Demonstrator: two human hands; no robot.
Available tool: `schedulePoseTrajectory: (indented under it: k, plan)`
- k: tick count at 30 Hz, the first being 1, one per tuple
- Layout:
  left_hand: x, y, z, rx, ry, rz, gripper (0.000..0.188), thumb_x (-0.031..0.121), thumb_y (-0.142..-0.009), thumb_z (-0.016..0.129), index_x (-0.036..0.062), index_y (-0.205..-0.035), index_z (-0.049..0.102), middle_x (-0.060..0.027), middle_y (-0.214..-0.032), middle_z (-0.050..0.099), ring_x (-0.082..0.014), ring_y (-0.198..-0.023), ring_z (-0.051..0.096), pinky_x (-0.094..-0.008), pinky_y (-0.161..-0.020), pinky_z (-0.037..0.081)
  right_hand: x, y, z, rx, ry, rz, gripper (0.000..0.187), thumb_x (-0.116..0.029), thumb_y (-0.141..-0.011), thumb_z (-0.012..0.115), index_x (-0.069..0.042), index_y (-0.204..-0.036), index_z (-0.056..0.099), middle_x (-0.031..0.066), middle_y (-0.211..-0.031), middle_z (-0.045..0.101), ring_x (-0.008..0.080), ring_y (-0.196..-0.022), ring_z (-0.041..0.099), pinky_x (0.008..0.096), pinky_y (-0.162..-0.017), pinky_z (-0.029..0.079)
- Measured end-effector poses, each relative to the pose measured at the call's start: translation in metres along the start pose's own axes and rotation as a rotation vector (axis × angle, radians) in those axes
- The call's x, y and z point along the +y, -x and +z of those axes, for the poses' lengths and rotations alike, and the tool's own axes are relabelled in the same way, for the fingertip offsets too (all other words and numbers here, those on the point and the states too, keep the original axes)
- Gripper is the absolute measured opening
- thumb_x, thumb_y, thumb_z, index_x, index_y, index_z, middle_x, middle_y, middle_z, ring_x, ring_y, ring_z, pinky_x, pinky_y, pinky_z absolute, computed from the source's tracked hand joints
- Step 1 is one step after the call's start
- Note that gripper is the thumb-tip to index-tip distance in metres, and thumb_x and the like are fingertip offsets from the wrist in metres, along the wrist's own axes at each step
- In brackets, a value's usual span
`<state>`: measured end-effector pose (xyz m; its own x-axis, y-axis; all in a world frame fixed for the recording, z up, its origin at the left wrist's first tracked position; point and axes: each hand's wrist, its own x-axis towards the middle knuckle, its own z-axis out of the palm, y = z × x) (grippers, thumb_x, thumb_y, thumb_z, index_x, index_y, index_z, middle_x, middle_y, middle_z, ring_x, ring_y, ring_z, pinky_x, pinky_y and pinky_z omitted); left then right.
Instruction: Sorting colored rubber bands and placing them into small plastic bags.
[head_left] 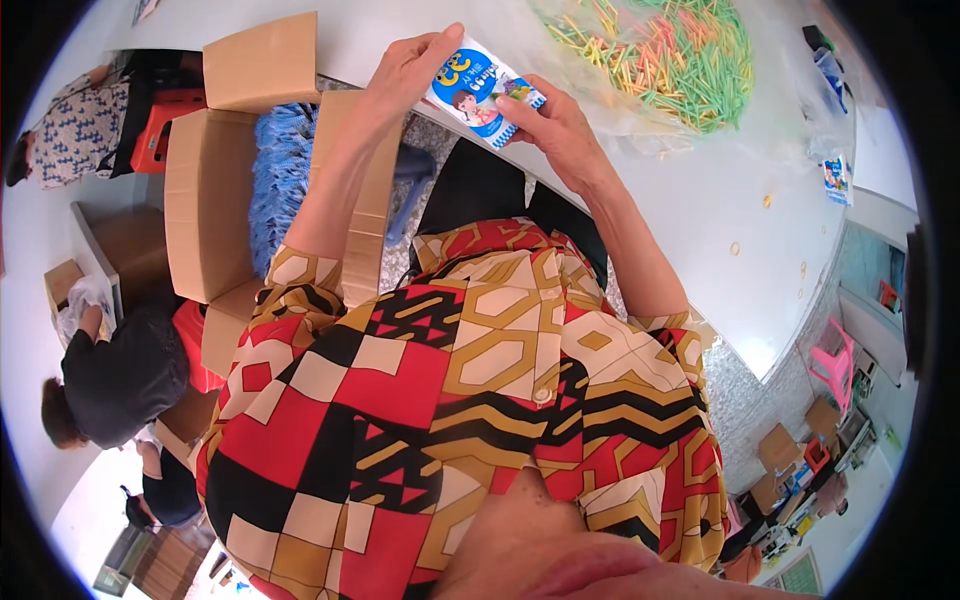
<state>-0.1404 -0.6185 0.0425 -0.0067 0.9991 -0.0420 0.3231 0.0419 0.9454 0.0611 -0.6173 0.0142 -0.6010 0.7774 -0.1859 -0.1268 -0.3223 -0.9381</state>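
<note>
A flat white-and-blue packet with a printed cartoon figure is held up over the near edge of the white table. My left hand grips its upper left side, thumb along the edge. On the opposite side my right hand pinches the packet, its thumb lying across the printed front. Close to my left forearm stands an open cardboard box holding a dense row of blue packets. Beyond my right hand, thin green, yellow and orange sticks lie heaped on clear plastic.
The white table carries a few rubber bands and another small blue packet at the right. Several people work at the left, one in a black top. A pink stool stands on the floor at the right.
</note>
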Motion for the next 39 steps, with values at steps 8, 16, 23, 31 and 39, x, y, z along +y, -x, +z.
schedulePoseTrajectory:
  k: [8,16,23,31,39]
  plan:
    - [0.001,0.014,0.019,0.149,0.382,-0.189,0.048,0.043,-0.086,0.058,-0.0032,-0.096,0.062,-0.0041,-0.079,0.062,-0.0068,-0.073,0.057,-0.0204,-0.067,0.045,0.0,0.012,0.003,0.05,-0.189,0.152,0.032,-0.023,-0.087,0.059,0.001,-0.108,0.055,0.0086,-0.097,0.063,0.0114,-0.085,0.061,0.0286,-0.075,0.052]
    - [0.015,0.03,0.033,0.073,0.709,-0.233,0.038,0.04,-0.089,0.055,0.0022,-0.092,0.059,-0.0064,-0.085,0.064,-0.01,-0.075,0.061,-0.0245,-0.068,0.051,0.012,0.017,-0.004,-0.047,-0.174,-0.014,0.028,-0.019,-0.088,0.058,-0.001,-0.109,0.056,0.0075,-0.099,0.064,0.0127,-0.085,0.062,0.0338,-0.073,0.054]
    - [0.018,0.036,0.044,-0.171,1.079,-0.28,0.041,0.046,-0.09,0.047,0.0069,-0.096,0.054,-0.0068,-0.089,0.063,-0.0133,-0.08,0.063,-0.0287,-0.07,0.053,0.019,0.024,-0.001,-0.278,-0.576,-0.039,0.026,-0.022,-0.088,0.058,-0.002,-0.106,0.059,0.0072,-0.098,0.065,0.0131,-0.086,0.063,0.0293,-0.077,0.052]
    - [0.0,0.029,0.04,0.134,0.909,-0.043,0.027,0.033,-0.091,0.054,0.0074,-0.082,0.057,0.0003,-0.077,0.061,-0.0056,-0.071,0.06,-0.0228,-0.066,0.051,-0.003,0.021,0.005,-0.086,-0.495,-0.032,0.041,-0.027,-0.089,0.055,0.001,-0.118,0.047,0.0105,-0.106,0.06,0.0207,-0.093,0.061,0.0365,-0.08,0.053]
    - [-0.026,0.024,0.031,-0.302,1.094,0.282,0.045,0.051,-0.091,0.04,0.0064,-0.093,0.05,-0.0039,-0.092,0.058,-0.0104,-0.082,0.057,-0.0249,-0.07,0.048,-0.021,0.036,0.012,-0.065,-0.055,-0.149,0.039,-0.008,-0.082,0.065,-0.001,-0.118,0.052,0.0091,-0.107,0.061,0.0176,-0.097,0.06,0.0334,-0.084,0.05]
